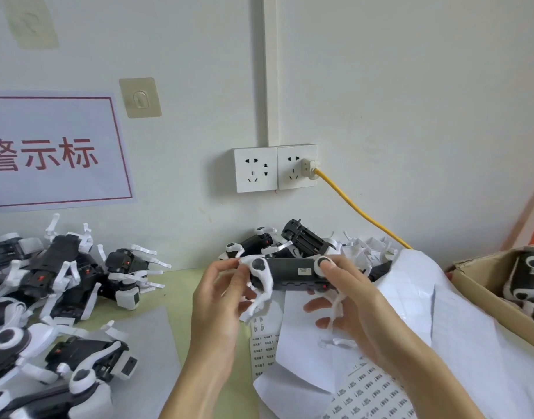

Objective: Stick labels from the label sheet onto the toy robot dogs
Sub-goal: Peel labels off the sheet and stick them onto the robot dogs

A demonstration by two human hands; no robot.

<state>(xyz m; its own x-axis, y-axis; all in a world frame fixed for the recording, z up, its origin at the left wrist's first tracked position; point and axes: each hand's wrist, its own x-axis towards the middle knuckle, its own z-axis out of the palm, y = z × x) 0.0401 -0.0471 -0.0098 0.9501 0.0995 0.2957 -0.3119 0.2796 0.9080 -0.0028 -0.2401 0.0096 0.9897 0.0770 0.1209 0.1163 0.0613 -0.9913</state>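
A black-and-white toy robot dog (291, 275) is held sideways above the table between both hands, with a small white label on its dark side. My left hand (220, 300) grips its left end by the white leg joint. My right hand (347, 294) grips the right end, thumb on the round joint. Label sheets (371, 391) with rows of small printed labels lie below my right forearm, and a narrow strip of labels (264, 346) lies between my wrists.
Several robot dogs are piled at the left (63, 285) and behind the hands (293, 240). A cardboard box (483, 294) at the right holds more dogs. Blank white backing sheets (417, 297) lie under my right arm. A yellow cable (356, 207) runs from the wall socket.
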